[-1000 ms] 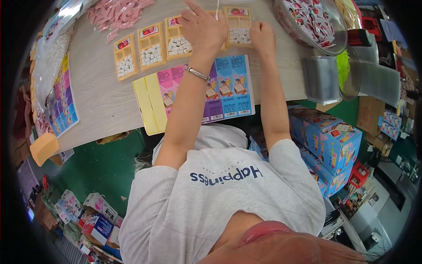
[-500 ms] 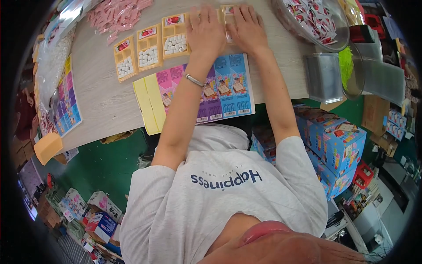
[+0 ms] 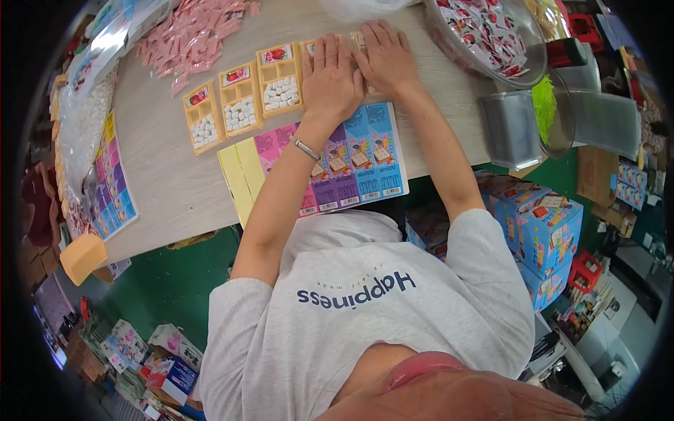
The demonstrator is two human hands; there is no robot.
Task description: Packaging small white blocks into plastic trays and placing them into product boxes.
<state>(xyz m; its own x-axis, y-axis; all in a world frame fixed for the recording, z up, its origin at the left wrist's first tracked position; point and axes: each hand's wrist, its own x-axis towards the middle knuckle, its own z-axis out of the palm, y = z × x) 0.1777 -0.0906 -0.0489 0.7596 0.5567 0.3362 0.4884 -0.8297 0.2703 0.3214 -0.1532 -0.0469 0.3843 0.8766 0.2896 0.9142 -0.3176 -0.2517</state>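
My left hand (image 3: 333,83) lies flat, its fingers stretched away from me, over a yellow compartment tray (image 3: 307,48) that it mostly covers. Right beside it, my right hand (image 3: 386,62) rests with its fingers extended on another tray (image 3: 359,39), of which only bits of edge show. To the left stand three uncovered trays: the nearest to my hand (image 3: 270,73), a middle one (image 3: 229,95) and an outer one (image 3: 194,116). Each holds a small strawberry-printed packet and white marshmallow-like pieces. Under my left forearm is a stack of colourful printed card sheets (image 3: 379,151).
Pink sachets (image 3: 189,42) are heaped at the back left, near a clear bag of white pieces (image 3: 91,119). At the right stand a clear bowl of red-and-white sachets (image 3: 537,59), a clear plastic container (image 3: 516,126) and a bowl with green strips (image 3: 544,105). Blue cartons (image 3: 540,224) stand below the table.
The view has shifted so the table sits lower in the picture. My left hand has drawn slightly nearer to me, and my right hand has moved a little left, closer to it.
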